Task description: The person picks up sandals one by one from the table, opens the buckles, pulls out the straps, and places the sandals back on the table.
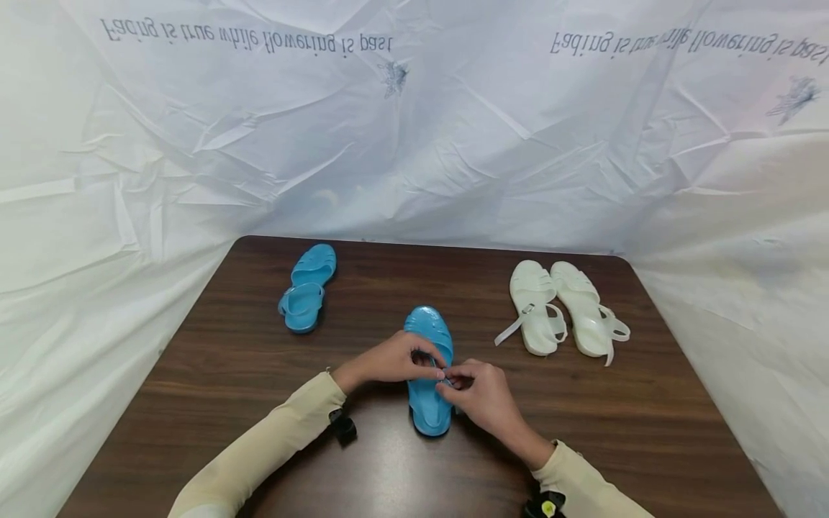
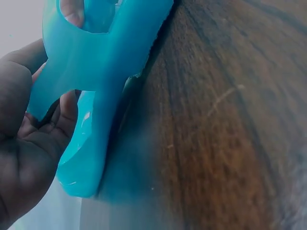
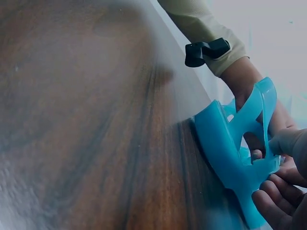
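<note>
From my seat I see the near blue sandal (image 1: pixel 419 410) at the middle of the dark wooden table (image 1: pixel 648 432), sole down, toe at twelve o'clock and heel at six. The left hand (image 1: pixel 395 358) comes in from eight o'clock and pinches the sandal's strap; the right hand (image 1: pixel 482 396) comes in from four and pinches it too, their fingertips nearly meeting above the footbed. In my right wrist view, the strap stands up in a loop over the heel. Out at ten o'clock from that sandal lies the other blue sandal (image 1: pixel 314 262). At two o'clock I have a pair of white sandals (image 1: pixel 533 280) side by side, the left one's strap end pointing to eight. A white sheet (image 1: pixel 414 165) hangs at twelve.
</note>
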Demonstrator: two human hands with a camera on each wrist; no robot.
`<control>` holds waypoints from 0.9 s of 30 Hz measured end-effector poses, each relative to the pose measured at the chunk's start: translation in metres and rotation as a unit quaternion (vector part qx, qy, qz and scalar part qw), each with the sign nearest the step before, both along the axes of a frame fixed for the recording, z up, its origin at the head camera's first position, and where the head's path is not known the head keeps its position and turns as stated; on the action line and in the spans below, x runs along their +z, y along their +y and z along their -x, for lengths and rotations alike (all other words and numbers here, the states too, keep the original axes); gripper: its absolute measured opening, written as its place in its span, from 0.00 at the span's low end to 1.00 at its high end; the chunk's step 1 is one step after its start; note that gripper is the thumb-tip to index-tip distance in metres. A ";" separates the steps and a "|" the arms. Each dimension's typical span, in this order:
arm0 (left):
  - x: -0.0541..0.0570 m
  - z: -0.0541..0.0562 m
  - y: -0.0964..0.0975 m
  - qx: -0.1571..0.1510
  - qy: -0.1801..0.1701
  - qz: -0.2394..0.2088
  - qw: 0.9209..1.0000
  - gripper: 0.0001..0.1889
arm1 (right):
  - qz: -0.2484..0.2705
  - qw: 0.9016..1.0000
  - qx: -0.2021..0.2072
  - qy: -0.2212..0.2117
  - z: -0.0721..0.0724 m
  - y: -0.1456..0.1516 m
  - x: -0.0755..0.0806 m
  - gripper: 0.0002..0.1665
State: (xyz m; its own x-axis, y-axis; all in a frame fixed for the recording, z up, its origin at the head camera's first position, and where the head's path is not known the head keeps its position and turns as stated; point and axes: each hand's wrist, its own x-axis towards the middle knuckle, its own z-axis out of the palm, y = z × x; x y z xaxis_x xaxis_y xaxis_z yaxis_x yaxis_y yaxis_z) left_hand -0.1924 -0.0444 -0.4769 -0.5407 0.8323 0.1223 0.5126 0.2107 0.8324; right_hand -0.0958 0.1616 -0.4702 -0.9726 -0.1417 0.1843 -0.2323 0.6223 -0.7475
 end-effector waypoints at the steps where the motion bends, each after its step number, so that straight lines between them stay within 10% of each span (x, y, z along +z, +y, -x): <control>1: 0.000 0.000 0.000 -0.004 0.001 0.003 1.000 0.09 | 0.000 1.000 -0.001 0.000 0.000 0.000 -0.001 0.06; 27: -0.005 0.002 -0.017 0.003 -0.030 0.020 0.999 0.08 | -0.007 1.000 -0.012 -0.008 -0.001 0.000 -0.002 0.06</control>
State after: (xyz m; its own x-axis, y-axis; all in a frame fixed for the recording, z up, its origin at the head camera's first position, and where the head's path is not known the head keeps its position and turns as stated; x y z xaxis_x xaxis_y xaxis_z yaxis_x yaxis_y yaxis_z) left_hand -0.1944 -0.0616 -0.4824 -0.5503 0.8330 0.0573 0.4613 0.2461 0.8525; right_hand -0.0944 0.1614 -0.4724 -0.9786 -0.1215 0.1664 -0.2053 0.6383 -0.7419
